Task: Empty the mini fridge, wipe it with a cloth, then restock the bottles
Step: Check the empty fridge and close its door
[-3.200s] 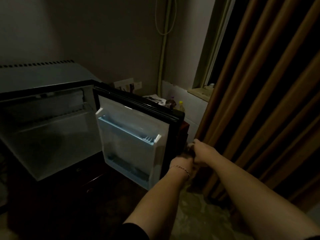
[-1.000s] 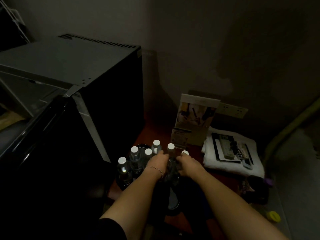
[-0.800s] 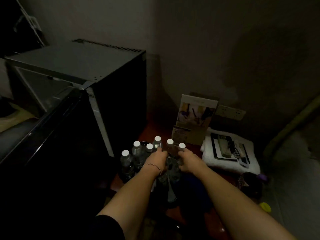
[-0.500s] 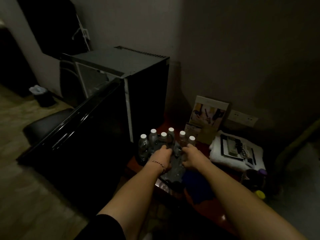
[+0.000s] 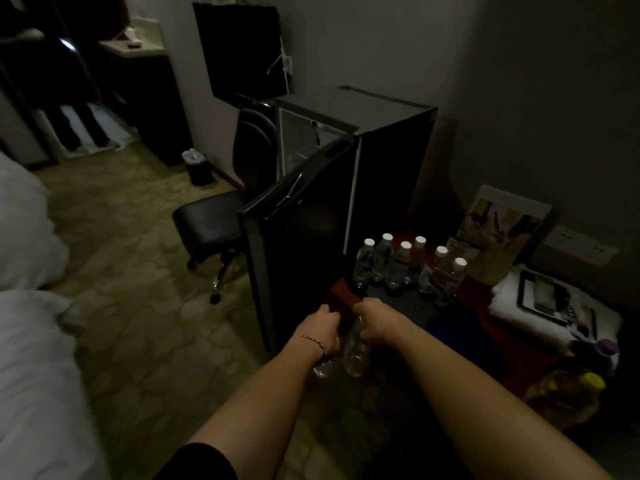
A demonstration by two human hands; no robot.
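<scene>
The left hand (image 5: 322,327) and right hand (image 5: 372,320) each grip a water bottle (image 5: 353,358). Beyond the fingers, six bottles (image 5: 398,261) stand on the red table (image 5: 467,292) beside the mini fridge (image 5: 349,161).

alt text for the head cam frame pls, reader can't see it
Each hand, left hand and right hand, holds a clear water bottle by its neck, in front of the mini fridge, whose door is open. Six white-capped bottles stand on the red table beside it.
</scene>
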